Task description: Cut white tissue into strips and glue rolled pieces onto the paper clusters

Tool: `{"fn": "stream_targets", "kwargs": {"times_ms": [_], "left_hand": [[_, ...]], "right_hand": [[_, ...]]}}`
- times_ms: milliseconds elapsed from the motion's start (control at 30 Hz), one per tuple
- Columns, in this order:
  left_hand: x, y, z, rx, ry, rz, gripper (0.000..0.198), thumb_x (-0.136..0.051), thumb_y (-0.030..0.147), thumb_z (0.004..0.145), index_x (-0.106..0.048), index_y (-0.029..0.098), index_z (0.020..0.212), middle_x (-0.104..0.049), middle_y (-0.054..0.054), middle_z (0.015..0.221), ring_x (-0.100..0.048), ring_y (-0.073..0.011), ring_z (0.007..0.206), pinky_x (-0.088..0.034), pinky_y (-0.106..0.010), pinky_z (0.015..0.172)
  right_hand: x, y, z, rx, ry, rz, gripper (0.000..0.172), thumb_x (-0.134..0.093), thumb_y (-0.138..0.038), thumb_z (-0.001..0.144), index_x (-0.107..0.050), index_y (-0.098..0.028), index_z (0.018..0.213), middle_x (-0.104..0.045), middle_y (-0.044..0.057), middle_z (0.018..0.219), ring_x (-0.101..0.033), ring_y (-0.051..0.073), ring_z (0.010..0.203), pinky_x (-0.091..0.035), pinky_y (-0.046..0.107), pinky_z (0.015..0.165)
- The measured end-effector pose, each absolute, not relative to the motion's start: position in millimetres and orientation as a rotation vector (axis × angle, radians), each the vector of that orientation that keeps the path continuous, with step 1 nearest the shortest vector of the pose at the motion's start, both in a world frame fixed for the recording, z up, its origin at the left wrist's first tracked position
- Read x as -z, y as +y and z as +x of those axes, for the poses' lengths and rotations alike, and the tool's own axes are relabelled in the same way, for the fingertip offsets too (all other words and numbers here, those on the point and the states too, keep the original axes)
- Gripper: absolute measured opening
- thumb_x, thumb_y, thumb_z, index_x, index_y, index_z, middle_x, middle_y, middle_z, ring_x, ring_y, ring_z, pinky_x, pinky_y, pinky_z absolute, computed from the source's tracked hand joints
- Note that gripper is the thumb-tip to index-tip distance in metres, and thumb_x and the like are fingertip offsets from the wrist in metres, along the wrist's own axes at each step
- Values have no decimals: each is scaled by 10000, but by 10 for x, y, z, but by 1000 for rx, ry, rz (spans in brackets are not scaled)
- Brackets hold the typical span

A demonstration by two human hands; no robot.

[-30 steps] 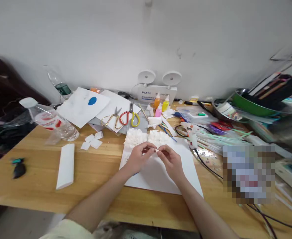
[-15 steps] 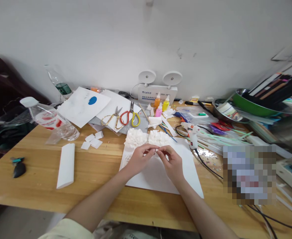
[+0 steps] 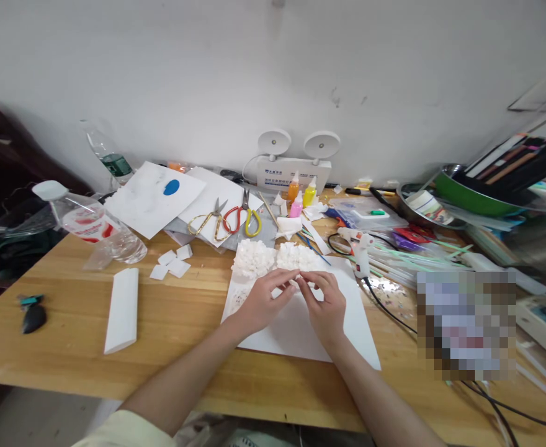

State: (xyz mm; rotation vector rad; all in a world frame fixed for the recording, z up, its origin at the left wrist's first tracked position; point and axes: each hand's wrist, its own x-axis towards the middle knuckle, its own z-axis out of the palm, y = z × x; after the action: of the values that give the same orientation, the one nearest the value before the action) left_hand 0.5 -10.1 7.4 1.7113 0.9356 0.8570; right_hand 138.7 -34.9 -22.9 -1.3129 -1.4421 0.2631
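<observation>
My left hand (image 3: 266, 302) and my right hand (image 3: 325, 304) meet over a white sheet (image 3: 291, 335), fingertips pinched together. Between them shows a tiny white piece, probably paper (image 3: 297, 278), mostly covered by the fingers. Just beyond my hands, two clumps of crumpled white bits, a left clump (image 3: 253, 258) and a right clump (image 3: 296, 255), sit along the sheet's far edge. A flatter patch with small specks (image 3: 239, 299) is partly behind my left hand. Several small white paper squares (image 3: 179, 267) lie on the table to the left.
A white glue gun (image 3: 360, 251) stands right of the sheet, its black cord trailing right. Gold-handled scissors (image 3: 210, 222), red-and-yellow-handled scissors (image 3: 244, 218) and small paint bottles (image 3: 296, 206) are behind. Left are a water bottle (image 3: 98, 226) and a folded white paper strip (image 3: 122, 310).
My fingers have shifted slightly around the small white piece, with both hands still together in nearly the same place. The objects on the table stay put.
</observation>
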Motion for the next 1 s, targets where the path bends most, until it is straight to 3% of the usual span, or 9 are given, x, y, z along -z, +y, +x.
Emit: {"fn": "stream_targets", "kwargs": {"times_ms": [233,533,767,1000], "left_hand": [[-36,-99,-33,-863,1020,1914,376,-456,263,837,-478,205,1207,-587,-68,1104,-544,-158,914,-428,-305,848],[-65,-98,-30,-875,1049,1888,326,-462,267,827,-512,225,1147,-611,-52,1037,-561,-164,885,-438,-306,825],[-73,-56,-9,-949,1103,1765,148,-470,280,817,-576,183,849,-622,-23,848,-570,-135,770,-456,-255,715],[-43,-33,-9,-942,1066,1804,145,-454,262,821,-562,170,795,-598,-21,786,-552,-132,751,-441,-257,702]], "right_hand": [[221,-329,1416,-464,-1439,-1293,116,-567,-246,797,-611,-208,898,-603,43,812,-543,170,769,-444,303,621],[171,-323,1433,-634,-1398,-1266,71,-537,-259,814,-583,-207,830,-560,29,784,-512,159,740,-413,296,643],[204,-327,1431,-803,-1369,-1240,93,-513,-287,822,-537,-202,795,-523,11,746,-491,145,699,-408,279,651],[209,-330,1419,-885,-1430,-1170,104,-505,-292,826,-534,-204,780,-515,7,738,-491,148,716,-412,281,678]]}}
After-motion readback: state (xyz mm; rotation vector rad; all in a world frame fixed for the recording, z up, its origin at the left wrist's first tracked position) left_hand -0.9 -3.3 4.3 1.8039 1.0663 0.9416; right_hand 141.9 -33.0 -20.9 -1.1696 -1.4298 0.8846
